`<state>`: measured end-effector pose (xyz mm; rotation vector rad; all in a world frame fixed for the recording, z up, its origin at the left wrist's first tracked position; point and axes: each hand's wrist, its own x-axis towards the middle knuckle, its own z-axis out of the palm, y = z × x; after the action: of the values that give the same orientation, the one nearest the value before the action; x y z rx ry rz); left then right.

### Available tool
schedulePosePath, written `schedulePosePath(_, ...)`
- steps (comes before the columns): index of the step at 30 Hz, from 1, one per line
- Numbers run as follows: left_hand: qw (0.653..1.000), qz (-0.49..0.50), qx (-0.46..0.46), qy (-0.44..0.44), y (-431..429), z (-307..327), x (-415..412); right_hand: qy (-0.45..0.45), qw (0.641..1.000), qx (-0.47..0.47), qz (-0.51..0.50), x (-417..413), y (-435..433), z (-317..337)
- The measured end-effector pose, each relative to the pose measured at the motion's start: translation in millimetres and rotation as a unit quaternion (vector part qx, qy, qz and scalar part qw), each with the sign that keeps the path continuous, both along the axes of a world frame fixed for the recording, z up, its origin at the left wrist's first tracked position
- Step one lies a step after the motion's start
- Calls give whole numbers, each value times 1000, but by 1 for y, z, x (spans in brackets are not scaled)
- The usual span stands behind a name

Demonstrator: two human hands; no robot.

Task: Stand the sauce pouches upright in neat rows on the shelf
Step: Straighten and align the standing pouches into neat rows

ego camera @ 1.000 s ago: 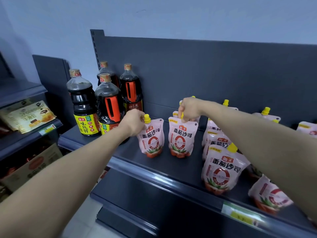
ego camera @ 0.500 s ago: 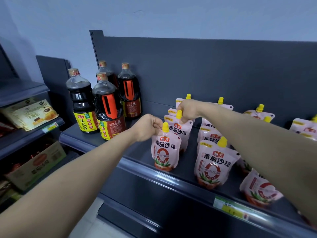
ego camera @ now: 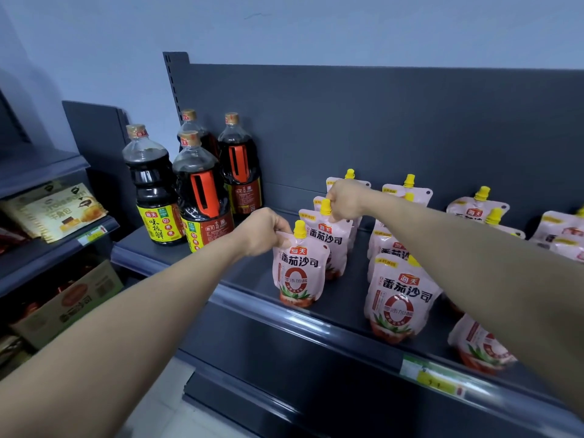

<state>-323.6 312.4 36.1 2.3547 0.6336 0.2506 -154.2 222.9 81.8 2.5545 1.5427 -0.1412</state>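
**Left hand** [ego camera: 262,230]: fingers curled, pinching the upper left corner of the front pouch [ego camera: 298,270], just beside its yellow screw cap.

**Right hand** [ego camera: 346,200]: clenched on the top edge of the second pouch [ego camera: 331,240], against its cap.

**Front pouch:** soft glossy film, pink-white, rounded shoulders, red ring and tomato print. It stands upright near the front edge of the shelf [ego camera: 347,292].

**Second pouch:** same make, upright, directly behind the front pouch and overlapped by it. Two more caps and pouch tops rise behind it in the same file, toward the back panel [ego camera: 379,121].

**Neighbouring file:** one large-looking pouch [ego camera: 399,298] upright at the front, with others close behind, partly hidden by the right forearm.

**Tilted pouch** [ego camera: 480,346]: leaning at the lower right, by the shelf's front edge.

**Further pouches** [ego camera: 477,210]: loosely grouped along the back at the right, caps yellow.

**Soy sauce bottles** [ego camera: 155,191]: four clear plastic bottles of dark liquid with gold caps, some with orange moulded handles and yellow labels. They stand clustered at the shelf's left end.

**Shelf:** dark grey matte metal with a smooth rounded front rail carrying a green-white price label [ego camera: 433,374].

**Adjacent unit, left:** yellow flat packets [ego camera: 60,210] on an upper shelf, and a cardboard box [ego camera: 69,305] below.
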Motion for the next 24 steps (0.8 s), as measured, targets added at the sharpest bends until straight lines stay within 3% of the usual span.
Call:
schedulePosePath(7,997,-56,-52,10,21,0,-4,33,999,13,-21,-6,22,-2)
schedulePosePath(9,990,-89,-106,19,24,5,-4,54,998,17,-32,-7,23,0)
schedulePosePath(11,977,-114,-177,22,29,14,-4,103,993,17,-47,-8,20,8)
schedulePosePath(13,979,-104,-175,-5,40,24,0,192,976,51,-85,-6,14,22)
schedulePosePath(15,984,-69,-157,-52,53,29,7,227,960,116,-114,0,10,33)
schedulePosePath(17,987,-45,-138,-75,61,29,18,162,963,166,-137,9,8,39)
schedulePosePath(20,997,-59,-43,-18,65,23,37,53,974,141,-168,19,8,33)
schedulePosePath(24,995,-96,9,30,62,13,58,46,981,62,-178,23,9,20)
